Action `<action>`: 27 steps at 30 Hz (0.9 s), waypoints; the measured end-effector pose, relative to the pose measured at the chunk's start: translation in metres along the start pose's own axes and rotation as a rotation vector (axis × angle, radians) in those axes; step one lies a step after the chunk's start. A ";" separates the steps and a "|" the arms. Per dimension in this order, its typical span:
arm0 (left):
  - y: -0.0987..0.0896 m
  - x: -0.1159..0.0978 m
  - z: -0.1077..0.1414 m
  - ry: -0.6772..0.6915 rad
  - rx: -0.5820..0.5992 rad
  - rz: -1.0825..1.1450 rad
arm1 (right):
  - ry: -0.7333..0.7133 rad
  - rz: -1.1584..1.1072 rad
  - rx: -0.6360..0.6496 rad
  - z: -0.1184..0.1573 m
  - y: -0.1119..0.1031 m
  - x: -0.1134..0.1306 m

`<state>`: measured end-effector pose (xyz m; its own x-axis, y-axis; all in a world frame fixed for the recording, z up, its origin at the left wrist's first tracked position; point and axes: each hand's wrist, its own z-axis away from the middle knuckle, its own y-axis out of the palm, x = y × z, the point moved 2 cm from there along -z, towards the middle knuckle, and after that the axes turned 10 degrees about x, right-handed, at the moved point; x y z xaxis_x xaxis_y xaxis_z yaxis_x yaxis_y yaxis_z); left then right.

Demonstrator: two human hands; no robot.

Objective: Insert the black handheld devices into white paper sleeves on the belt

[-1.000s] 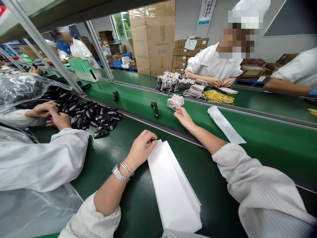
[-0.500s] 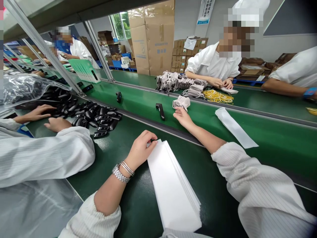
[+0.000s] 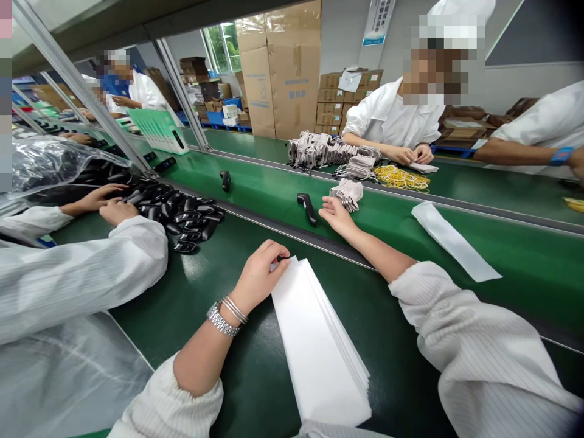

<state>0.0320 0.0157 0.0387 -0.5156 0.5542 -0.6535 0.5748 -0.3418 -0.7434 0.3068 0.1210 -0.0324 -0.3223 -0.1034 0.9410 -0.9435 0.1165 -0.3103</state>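
Observation:
My left hand is at the top end of a stack of long white sleeves, thumb and fingers closed on its upper edge. Over the green belt is my right hand, fingers apart and holding nothing. Just behind its fingertips lies a bundle of grey folded pouches. To its left rests a black handheld device, and a second black device lies farther left. A single white sleeve lies flat on the belt at the right.
At the left, a co-worker's hands touch a heap of black parts. Across the belt, a person handles items beside grey pouches and yellow cords. A metal post rises behind the belt.
The devices, the near pouch bundle and the single sleeve have shifted right along the belt. The co-worker's hands at the left have come together. My hands have stayed almost still.

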 end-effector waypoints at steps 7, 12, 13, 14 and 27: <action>0.000 0.000 0.000 -0.008 0.008 -0.004 | -0.005 0.003 -0.005 -0.002 0.001 -0.003; 0.000 0.001 0.000 -0.003 0.008 -0.008 | -0.019 0.011 -0.012 -0.003 0.002 -0.007; 0.000 0.001 0.001 -0.003 0.008 -0.008 | -0.027 0.017 -0.009 -0.004 0.002 -0.007; 0.000 0.001 0.001 -0.003 0.008 -0.009 | -0.035 0.027 -0.005 -0.004 0.003 -0.008; -0.003 0.004 0.002 -0.123 0.030 -0.100 | 0.035 0.915 0.127 0.015 -0.007 0.018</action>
<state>0.0270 0.0172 0.0376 -0.6445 0.4901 -0.5869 0.4981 -0.3132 -0.8086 0.3061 0.1036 -0.0150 -0.9456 0.0060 0.3253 -0.3250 0.0290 -0.9453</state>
